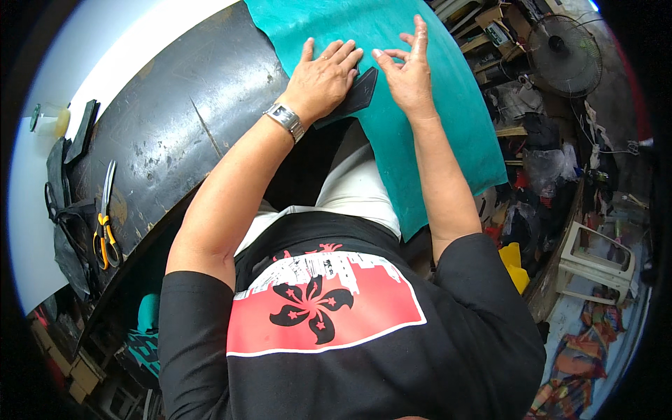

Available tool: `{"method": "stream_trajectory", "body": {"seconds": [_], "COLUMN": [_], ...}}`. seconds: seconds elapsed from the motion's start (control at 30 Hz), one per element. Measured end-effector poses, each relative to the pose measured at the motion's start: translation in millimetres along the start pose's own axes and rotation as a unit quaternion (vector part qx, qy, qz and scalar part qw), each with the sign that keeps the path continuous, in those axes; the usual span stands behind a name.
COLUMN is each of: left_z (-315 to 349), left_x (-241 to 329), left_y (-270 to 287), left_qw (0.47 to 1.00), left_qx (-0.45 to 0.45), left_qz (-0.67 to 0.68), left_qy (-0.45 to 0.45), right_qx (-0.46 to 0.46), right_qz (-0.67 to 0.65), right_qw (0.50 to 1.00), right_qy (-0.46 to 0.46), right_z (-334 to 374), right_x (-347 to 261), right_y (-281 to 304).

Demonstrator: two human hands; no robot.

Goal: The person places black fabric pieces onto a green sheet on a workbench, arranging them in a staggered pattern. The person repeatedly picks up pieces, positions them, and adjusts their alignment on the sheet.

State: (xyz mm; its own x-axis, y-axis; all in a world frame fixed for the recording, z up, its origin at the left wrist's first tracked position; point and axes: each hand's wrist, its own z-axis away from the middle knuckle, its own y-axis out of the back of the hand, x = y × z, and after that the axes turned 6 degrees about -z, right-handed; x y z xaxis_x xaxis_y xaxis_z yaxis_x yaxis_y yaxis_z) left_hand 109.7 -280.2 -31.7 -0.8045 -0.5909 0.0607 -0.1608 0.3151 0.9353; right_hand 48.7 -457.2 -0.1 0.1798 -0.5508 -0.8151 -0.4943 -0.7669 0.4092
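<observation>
A large teal sheet (455, 119), perhaps leather, covers the right part of the dark worktop and hangs over its near edge. On it lies a flat black angular piece (360, 93), partly hidden under my left hand (322, 80). That hand rests palm down on the piece, fingers stretched out and a watch on its wrist. My right hand (408, 80) is just right of the piece, over the teal sheet. Its index finger points away from me and its thumb is held apart; I see nothing in it.
Yellow-handled scissors (106, 224) lie on the left of the worn black worktop (168, 105), beside black scraps (66, 203). At the right are a standing fan (564, 56), a pale plastic stool (595, 264) and cluttered shelves with bags.
</observation>
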Motion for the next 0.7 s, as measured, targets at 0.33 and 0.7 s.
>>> {"method": "stream_trajectory", "body": {"seconds": [0.33,0.7], "left_z": [35.2,173.1], "left_x": [-29.0,-84.7], "left_y": [31.9,140.0], "left_qw": [0.990,0.972], "left_qx": [-0.027,0.041], "left_qz": [0.124,0.032], "left_qy": [0.060,0.229], "right_qx": [0.012,-0.090], "right_qz": [-0.034,-0.143], "right_qw": [0.998,0.983], "right_qy": [0.053,0.067], "right_z": [-0.5,3.2], "right_x": [-21.9,-31.6], "right_y": [-2.4,-52.0]}}
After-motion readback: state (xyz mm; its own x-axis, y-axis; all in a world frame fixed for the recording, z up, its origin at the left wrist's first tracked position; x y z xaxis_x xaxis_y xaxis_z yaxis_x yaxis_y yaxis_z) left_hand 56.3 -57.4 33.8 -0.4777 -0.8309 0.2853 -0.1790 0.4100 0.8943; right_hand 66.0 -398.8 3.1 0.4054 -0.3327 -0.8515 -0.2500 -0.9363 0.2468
